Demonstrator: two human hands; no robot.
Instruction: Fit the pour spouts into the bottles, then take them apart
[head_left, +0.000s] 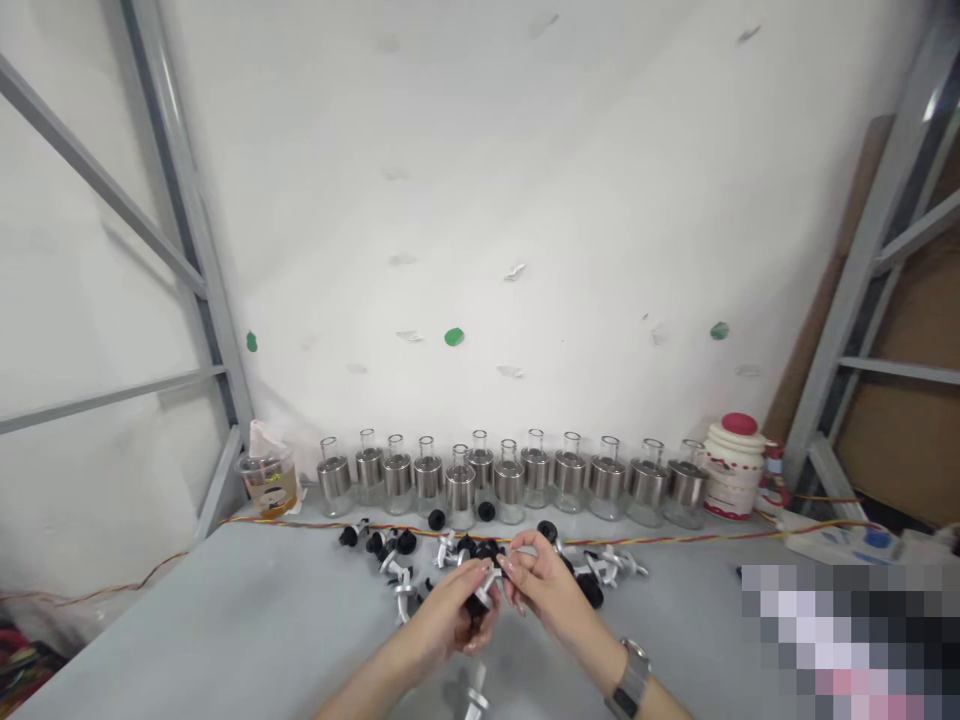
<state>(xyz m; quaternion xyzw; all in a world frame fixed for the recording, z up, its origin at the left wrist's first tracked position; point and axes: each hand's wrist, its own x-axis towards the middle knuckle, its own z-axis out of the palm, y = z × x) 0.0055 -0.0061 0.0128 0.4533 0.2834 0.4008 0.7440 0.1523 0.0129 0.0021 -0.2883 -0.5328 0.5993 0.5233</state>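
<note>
My left hand (459,608) is closed around a silver and black bottle pourer (483,598), its light spout tilted up toward the right. Close beside it, my right hand (541,582) pinches at the spout's tip. A small dark bit shows between those fingertips, too small to name. More silver and black pourers lie loose on the grey table, some left of my hands (403,590), others on the right (615,562). One pale pourer (475,692) rests nearer to me, below my left hand.
Several glass bottles with metal bands (460,490) stand in a row along the wall. A plastic cup (270,485) is at their left, a cream jar with a red lid (735,465) at their right. A twisted red-yellow cord (675,540) crosses the table (225,610). Grey metal posts flank it.
</note>
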